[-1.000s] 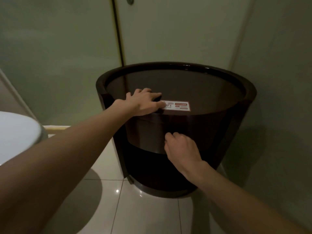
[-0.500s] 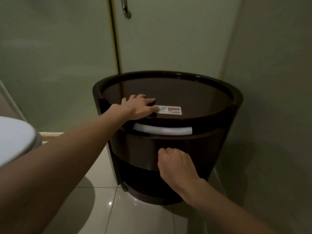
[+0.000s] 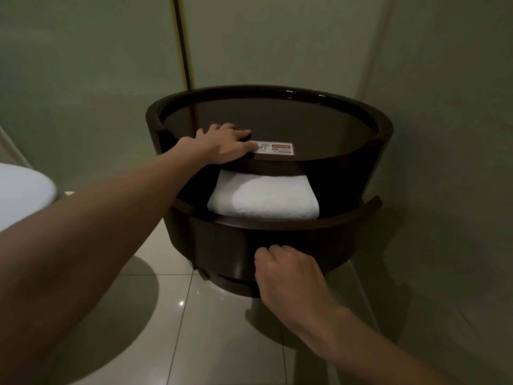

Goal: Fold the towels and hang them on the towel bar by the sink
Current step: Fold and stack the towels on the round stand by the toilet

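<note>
Above the right grip (image 3: pixel 288 273), towel (image 3: pixel 263 198) in drawer (image 3: pixel 222 240).

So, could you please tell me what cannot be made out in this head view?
Head view only.
White folded towel: rear hidden under the round dark wooden cabinet top; count unclear.
Right hand: fingertips hidden behind its knuckles at the dark curved drawer front.
White-and-red sticker: print too small.
White rounded object: cut by left edge.
</note>
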Available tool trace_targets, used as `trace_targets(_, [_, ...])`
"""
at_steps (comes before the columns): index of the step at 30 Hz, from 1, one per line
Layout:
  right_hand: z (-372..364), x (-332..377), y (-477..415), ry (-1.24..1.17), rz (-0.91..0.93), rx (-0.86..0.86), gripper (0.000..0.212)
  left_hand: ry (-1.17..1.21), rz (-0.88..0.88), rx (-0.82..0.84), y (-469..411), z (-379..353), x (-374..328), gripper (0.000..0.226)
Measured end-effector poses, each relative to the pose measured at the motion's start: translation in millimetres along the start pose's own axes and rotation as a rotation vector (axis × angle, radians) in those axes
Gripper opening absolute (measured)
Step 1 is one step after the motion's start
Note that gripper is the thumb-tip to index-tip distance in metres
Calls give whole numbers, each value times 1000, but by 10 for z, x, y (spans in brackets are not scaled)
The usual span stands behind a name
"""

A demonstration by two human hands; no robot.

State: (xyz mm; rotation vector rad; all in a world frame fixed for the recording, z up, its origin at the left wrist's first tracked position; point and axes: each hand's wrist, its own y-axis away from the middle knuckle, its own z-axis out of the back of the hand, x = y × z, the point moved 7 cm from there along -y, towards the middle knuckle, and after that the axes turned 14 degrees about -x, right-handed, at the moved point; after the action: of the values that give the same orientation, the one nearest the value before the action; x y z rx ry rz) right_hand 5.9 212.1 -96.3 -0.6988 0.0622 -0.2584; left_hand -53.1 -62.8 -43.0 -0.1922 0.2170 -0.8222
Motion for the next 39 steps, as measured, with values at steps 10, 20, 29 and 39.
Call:
trace_targets(10, [201, 160, 259, 20, 46, 9, 33, -14, 20, -3, -18, 13, 25, 87])
trace_targets(20, [271, 228, 312, 50, 94, 6, 35, -29, -5, -18, 25, 37, -15, 78])
trace_targets(29, [252, 236, 321, 17, 97, 61, 32, -37, -14, -21, 43, 40, -42, 73])
trace_targets(39, [479, 207, 126, -72, 133, 81, 22, 146, -254, -218, 338, 400, -298, 58])
